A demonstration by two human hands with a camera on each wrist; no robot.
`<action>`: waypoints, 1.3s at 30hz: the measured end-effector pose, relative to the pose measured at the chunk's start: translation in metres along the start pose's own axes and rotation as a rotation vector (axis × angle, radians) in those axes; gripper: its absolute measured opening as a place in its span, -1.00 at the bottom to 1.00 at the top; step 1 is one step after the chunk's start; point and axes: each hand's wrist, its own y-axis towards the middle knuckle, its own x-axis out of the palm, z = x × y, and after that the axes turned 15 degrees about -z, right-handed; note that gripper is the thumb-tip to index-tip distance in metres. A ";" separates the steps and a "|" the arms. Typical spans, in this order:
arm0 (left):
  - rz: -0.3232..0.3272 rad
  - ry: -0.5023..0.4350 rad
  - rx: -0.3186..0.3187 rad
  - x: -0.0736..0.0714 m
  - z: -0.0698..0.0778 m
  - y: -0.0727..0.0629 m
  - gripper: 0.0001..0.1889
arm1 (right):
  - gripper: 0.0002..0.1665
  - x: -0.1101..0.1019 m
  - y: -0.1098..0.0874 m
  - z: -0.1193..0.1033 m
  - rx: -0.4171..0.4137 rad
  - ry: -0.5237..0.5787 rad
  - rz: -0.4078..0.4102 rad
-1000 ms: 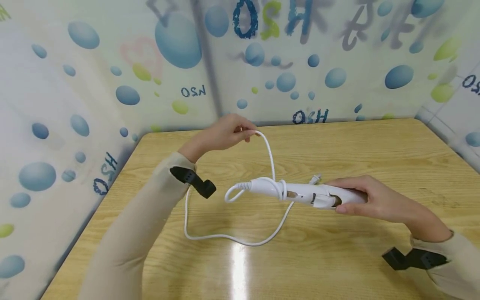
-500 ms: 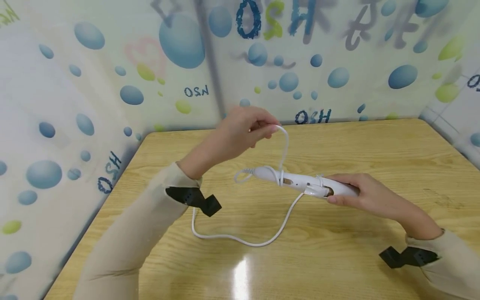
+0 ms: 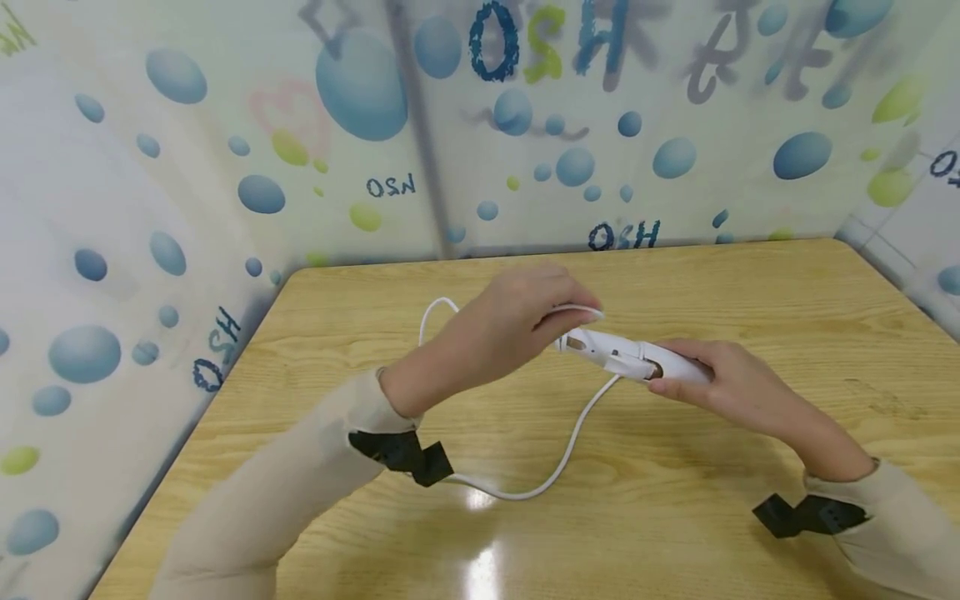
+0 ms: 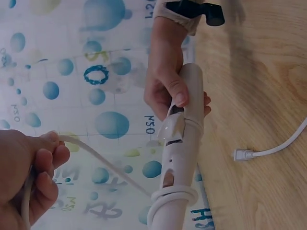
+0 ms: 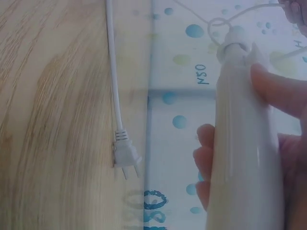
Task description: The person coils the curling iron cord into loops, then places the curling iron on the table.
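Observation:
A white hair iron [image 3: 678, 364] is held above the table by my right hand [image 3: 746, 390], fingers and thumb curled round its far end. Its white cord [image 3: 558, 472] circles the body in a loop, plain in the left wrist view beside a small brown panel. My left hand [image 3: 517, 321] pinches the cord between thumb and fingers near the cord end of the iron, and more cord runs through the palm [image 4: 14, 177]. In the head view this hand hides the iron's cord end. The right wrist view shows the iron's smooth body [image 5: 244, 143] along my palm.
The two-pin plug [image 5: 125, 153] lies on the wooden table [image 3: 660, 517], with the cord's slack curving across the surface. Behind and to the left stand walls [image 3: 480, 150] printed with blue and green drops.
My left hand has carried the pinched cord rightward, first rising, then coming down toward me over the iron. The right hand keeps its grip, and the iron has shifted slightly up and tilted.

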 end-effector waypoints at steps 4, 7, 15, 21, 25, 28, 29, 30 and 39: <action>0.019 0.018 -0.004 0.004 0.003 -0.001 -0.90 | -0.32 0.000 0.002 -0.003 0.003 -0.059 0.003; 0.040 0.010 -0.021 0.004 0.001 0.001 -0.89 | -0.33 0.001 0.002 -0.006 -0.009 -0.095 0.005; 0.086 -0.002 -0.041 0.004 -0.005 0.007 -0.87 | -0.34 0.000 0.004 -0.009 -0.022 -0.139 -0.011; 0.086 -0.022 -0.074 0.004 -0.014 0.014 -0.86 | -0.35 0.002 0.006 -0.009 -0.033 -0.135 -0.076; 0.099 -0.021 -0.099 0.003 -0.018 0.012 -0.85 | -0.35 0.002 0.006 -0.006 -0.036 -0.136 -0.071; 0.119 0.007 -0.127 0.001 -0.019 0.006 -0.85 | -0.34 0.001 0.004 -0.002 -0.023 -0.138 -0.050; 0.126 0.022 -0.137 0.000 -0.019 0.004 -0.85 | -0.34 0.000 0.004 0.000 -0.018 -0.139 -0.042; 0.132 0.040 -0.148 -0.001 -0.020 0.001 -0.86 | -0.33 0.000 0.003 0.001 -0.008 -0.137 -0.037; 0.092 0.088 -0.367 -0.008 -0.017 -0.013 -0.85 | -0.24 -0.005 -0.001 0.007 0.080 -0.148 0.016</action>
